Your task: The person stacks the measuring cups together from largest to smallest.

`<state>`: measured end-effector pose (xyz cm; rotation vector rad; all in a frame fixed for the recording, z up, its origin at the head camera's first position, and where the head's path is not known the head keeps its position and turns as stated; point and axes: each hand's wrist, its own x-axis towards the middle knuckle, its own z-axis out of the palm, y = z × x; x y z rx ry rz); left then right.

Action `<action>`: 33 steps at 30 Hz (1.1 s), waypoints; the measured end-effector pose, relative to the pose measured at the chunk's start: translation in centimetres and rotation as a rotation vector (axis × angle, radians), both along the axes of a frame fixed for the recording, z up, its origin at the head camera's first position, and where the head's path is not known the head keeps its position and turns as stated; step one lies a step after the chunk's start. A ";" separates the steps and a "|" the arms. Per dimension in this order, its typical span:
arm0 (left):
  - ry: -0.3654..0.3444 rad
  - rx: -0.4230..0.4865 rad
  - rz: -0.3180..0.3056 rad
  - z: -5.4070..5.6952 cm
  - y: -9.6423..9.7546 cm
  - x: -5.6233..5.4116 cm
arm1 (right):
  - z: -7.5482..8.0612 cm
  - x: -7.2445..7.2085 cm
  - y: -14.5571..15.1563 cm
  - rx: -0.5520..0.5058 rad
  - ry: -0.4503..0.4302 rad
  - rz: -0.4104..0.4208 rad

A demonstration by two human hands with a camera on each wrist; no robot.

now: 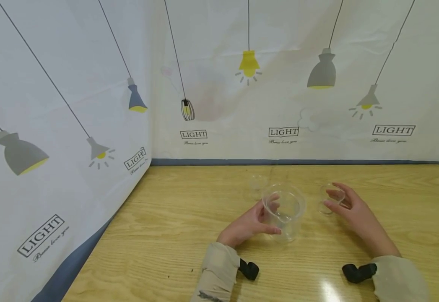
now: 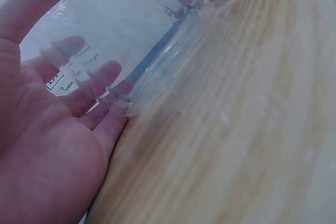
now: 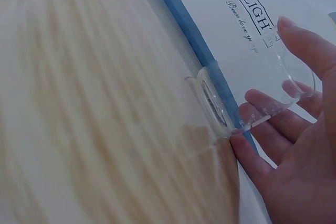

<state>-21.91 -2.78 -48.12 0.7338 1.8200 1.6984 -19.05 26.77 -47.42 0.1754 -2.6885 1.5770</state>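
Note:
In the head view my left hand (image 1: 247,224) grips a large clear beaker (image 1: 290,224) from its left side, thumb in front and fingers behind. The left wrist view shows the fingers through the wall of this beaker, whose base is on or close to the tabletop. To the right, my right hand (image 1: 357,212) holds a smaller clear beaker (image 1: 326,206) between thumb and fingers. Printed marks run along its wall in the right wrist view, where its base sits at the wooden surface. Both beakers look upright, and I see no contents in either.
Another small clear vessel (image 1: 258,183) stands behind the large beaker, faint against the wood. The wooden table (image 1: 159,235) ends at a white cloth (image 1: 227,96) printed with lamps, at the back and left. Black wrist mounts (image 1: 249,269) stick out from both sleeves.

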 end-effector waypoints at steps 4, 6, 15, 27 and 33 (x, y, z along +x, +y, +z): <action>-0.004 -0.004 0.002 0.1 0.0 0.0 | 0.0 -0.1 -0.3 -0.005 0.001 0.007; -0.004 -0.009 0.001 0.1 0.0 0.0 | 0.0 -0.1 -0.4 -0.005 0.001 0.007; 0.027 -0.021 0.005 0.4 0.1 0.1 | 0.2 0.0 -0.6 0.001 -0.040 0.008; 0.000 0.002 -0.005 -0.1 0.2 -0.1 | -0.1 -0.2 -0.6 -0.014 -0.048 0.019; -0.002 0.013 -0.003 0.2 0.0 0.0 | 0.0 -0.3 -0.8 -0.015 -0.044 0.025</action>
